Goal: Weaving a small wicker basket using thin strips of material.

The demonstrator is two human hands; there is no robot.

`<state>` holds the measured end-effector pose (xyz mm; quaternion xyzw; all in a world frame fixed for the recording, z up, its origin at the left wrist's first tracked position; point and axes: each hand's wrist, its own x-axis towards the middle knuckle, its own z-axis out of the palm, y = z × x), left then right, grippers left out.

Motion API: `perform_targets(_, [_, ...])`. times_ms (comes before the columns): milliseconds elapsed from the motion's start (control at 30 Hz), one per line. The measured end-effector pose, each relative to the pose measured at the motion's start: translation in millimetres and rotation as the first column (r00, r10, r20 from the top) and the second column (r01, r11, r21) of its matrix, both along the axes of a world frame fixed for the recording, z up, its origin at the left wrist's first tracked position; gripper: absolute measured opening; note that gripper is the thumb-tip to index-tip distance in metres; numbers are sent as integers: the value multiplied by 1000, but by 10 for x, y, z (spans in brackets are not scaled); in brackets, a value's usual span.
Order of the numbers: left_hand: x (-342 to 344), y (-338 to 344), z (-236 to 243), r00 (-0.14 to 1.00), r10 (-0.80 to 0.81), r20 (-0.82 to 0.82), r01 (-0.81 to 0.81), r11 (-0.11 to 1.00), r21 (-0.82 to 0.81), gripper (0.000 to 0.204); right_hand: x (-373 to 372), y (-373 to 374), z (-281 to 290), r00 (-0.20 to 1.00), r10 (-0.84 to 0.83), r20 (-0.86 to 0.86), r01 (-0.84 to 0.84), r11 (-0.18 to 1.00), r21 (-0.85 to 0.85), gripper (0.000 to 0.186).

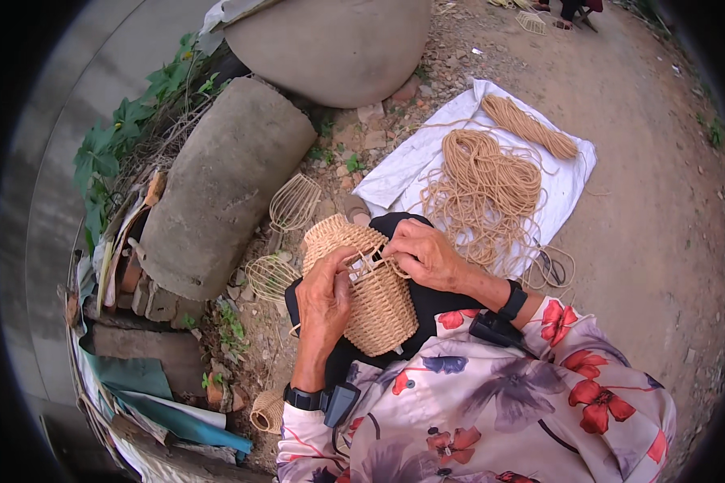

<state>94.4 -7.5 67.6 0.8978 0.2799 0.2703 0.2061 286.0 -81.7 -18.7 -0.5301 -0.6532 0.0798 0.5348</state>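
A woven tan cord basket (381, 314) rests in my lap on dark trousers, with a curved woven flap (334, 236) at its top. My left hand (330, 302) grips the basket's upper left side, thumb at the rim. My right hand (423, 258) pinches a strand of cord at the right of the opening, fingers curled. Something pale shows inside the opening between my hands. Beyond them, a white sack (569, 193) lies on the ground with a loose heap of tan cord (483, 173), a bundled skein (528, 125) and dark scissors (552, 270).
Bare wire frames (294, 201) lie to my left beside a broken concrete pipe (217, 185), near a small woven piece (267, 410), boards and teal sheeting (161, 402). A large concrete slab (326, 44) is ahead. A dirt path (636, 217) runs right, where a seated person (572, 12) shows far off.
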Motion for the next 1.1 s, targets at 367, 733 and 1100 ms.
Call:
perform_targets(367, [-588,-68,144,942,209,264,-96,918,-384,23,-217,151,258,990,55,-130,-48,997,60,17])
perform_targets(733, [-562,-44,64,979,187,80,-157,943,-292,36,-434,-20,548,994,48,99,-54,997,61,10])
perform_targets(1100, [-377,184,-162,998,24,-58,-32,990,-138,46,-629,223,282,976,18,218,-33,997,64,9])
